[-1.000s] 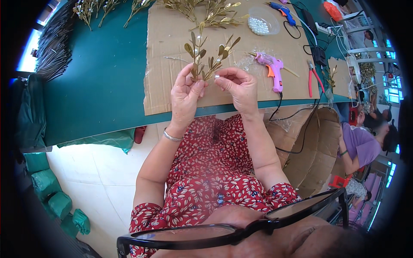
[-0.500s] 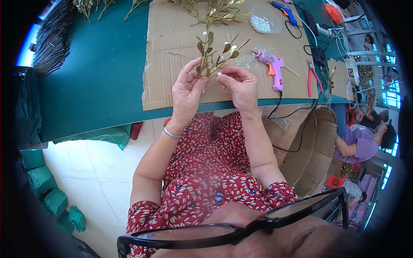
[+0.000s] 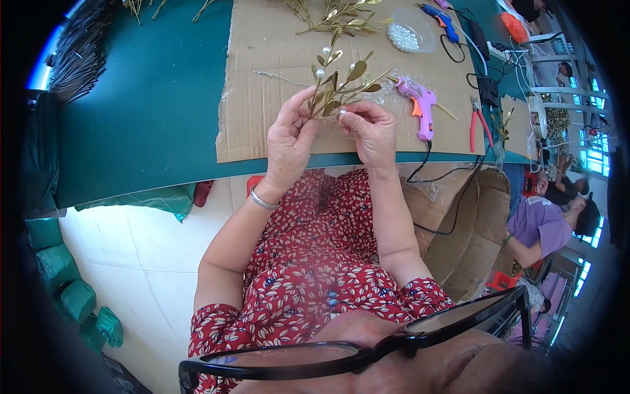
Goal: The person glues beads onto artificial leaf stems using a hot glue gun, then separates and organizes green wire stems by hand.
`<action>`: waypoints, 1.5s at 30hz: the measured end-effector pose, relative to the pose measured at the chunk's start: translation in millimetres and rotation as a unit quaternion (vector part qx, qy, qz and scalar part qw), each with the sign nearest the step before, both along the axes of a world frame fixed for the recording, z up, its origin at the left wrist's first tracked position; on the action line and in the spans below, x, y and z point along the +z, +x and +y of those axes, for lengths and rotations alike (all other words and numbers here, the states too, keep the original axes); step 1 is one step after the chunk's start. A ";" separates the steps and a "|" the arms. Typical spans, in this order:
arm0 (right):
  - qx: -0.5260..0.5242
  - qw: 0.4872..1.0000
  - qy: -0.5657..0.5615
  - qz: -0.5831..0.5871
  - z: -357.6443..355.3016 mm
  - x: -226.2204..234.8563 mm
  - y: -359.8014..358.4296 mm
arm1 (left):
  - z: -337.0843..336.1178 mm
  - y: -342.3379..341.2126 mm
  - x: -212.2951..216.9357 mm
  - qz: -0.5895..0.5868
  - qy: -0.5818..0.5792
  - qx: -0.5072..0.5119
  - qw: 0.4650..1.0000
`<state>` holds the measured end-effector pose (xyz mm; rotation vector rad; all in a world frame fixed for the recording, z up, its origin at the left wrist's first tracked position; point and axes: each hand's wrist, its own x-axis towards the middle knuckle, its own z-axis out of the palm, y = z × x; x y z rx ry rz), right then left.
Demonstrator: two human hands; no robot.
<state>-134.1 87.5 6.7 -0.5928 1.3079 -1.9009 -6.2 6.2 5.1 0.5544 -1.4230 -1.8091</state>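
Observation:
My left hand (image 3: 291, 134) is closed around the lower stems of a gold artificial leaf spray (image 3: 333, 88), which stands up above the cardboard's near edge. A few white pearl beads sit among its gold leaves. Between the thumb and forefinger of my right hand (image 3: 373, 133) is a small white pearl bead (image 3: 342, 112), close beside the lower leaves. Whether the bead touches a stem I cannot tell. Just right of my right hand a purple glue gun (image 3: 418, 104) with an orange trigger lies on the cardboard sheet (image 3: 256, 125).
Behind are more gold sprays (image 3: 348, 25), a clear dish of pearl beads (image 3: 403, 37) and a blue glue gun (image 3: 441, 23). Red-handled pliers (image 3: 480, 125) lie at the right by cables. Dark wire stems (image 3: 80, 65) are heaped far left. A cardboard box (image 3: 469, 230) stands below the table.
The spray has turned in my left hand, so pearls on its left branch now show. My right hand keeps its pinch on the bead and has shifted slightly right.

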 end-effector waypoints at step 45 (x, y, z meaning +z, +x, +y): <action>-0.030 0.999 -0.005 0.013 1.2 -12.4 3.3 | 4.4 2.1 0.3 -0.058 -0.054 0.008 0.997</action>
